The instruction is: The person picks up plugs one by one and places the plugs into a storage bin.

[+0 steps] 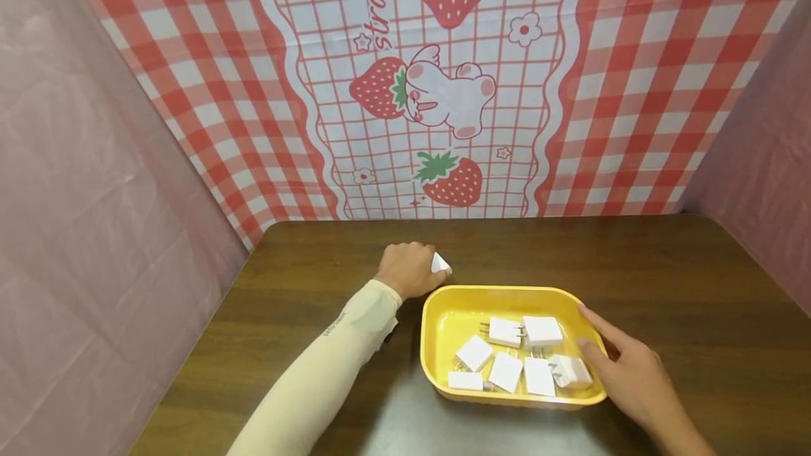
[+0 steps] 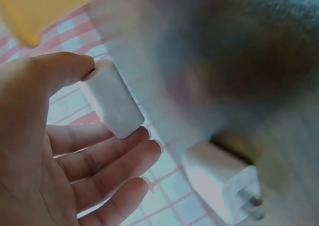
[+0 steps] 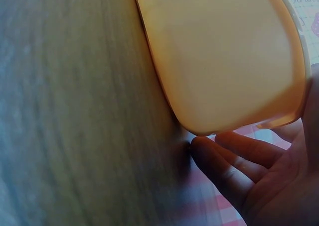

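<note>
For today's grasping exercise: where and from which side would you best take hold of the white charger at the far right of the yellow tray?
Probably from above, fingers across the two flat sides of the rightmost charger. Its prongs point left toward neighbouring chargers, and the yellow tray wall blocks a sideways approach. The right hand already rests at that rim, nearest to it.

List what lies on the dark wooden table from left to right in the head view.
Left hand in a cream sleeve, pinching a small white charger plug → yellow plastic tray holding white charger plugs → right hand resting on the tray's right rim.
</note>
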`<state>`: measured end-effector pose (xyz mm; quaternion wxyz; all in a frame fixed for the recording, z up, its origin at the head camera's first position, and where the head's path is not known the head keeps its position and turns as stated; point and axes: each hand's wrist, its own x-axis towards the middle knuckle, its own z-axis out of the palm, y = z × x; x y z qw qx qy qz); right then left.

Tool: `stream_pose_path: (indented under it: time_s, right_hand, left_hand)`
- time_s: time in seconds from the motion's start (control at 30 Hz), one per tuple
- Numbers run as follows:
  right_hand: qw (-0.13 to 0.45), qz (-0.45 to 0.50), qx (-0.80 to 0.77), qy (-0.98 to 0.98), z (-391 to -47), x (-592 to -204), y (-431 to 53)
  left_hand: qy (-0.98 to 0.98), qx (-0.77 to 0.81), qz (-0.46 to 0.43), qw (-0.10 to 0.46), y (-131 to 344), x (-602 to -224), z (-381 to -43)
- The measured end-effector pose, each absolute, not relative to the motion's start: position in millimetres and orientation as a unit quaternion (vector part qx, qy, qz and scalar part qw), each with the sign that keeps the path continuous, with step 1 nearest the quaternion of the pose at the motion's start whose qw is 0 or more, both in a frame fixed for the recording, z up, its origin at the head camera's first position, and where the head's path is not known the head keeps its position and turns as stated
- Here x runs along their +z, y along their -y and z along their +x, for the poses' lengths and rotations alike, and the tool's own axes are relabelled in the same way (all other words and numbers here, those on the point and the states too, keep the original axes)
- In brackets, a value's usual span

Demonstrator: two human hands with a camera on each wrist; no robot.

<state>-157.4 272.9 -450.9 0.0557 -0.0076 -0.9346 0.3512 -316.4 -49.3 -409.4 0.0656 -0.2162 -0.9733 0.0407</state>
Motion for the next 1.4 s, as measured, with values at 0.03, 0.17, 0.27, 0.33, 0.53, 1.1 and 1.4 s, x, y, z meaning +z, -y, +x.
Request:
stream_pose_path:
  time_s: [0.03,0.17,0.27,0.33,0.53,1.1,1.4]
  right_hand:
    - [0.055,-0.007,0.351,0.935,-157.3,-450.8,-272.9]
    - [0.058,-0.007,0.352,0.934,-157.0,-450.5,-272.7]
    - [0.055,-0.010,0.354,0.933,-156.9,-450.1,-273.0]
    - [0.045,-0.013,0.354,0.934,-157.2,-449.8,-273.6]
    - [0.026,-0.022,0.352,0.935,-157.4,-449.8,-274.6]
    - [0.038,-0.013,0.357,0.933,-158.1,-451.0,-274.9]
    - [0.053,-0.009,0.354,0.934,-157.7,-450.9,-273.4]
  left_hand:
    - [0.973,0.040,-0.216,0.070,50.4,-406.8,-315.2]
    - [0.971,0.033,-0.219,0.090,53.3,-396.7,-309.7]
    - [0.968,0.026,-0.226,0.104,54.2,-392.5,-305.3]
    - [0.966,0.024,-0.231,0.113,54.3,-390.9,-301.6]
    - [0.954,0.019,-0.255,0.154,52.8,-387.5,-288.2]
    - [0.924,0.025,-0.304,0.232,49.6,-377.1,-261.8]
    - [0.915,0.036,-0.315,0.251,58.6,-381.0,-253.1]
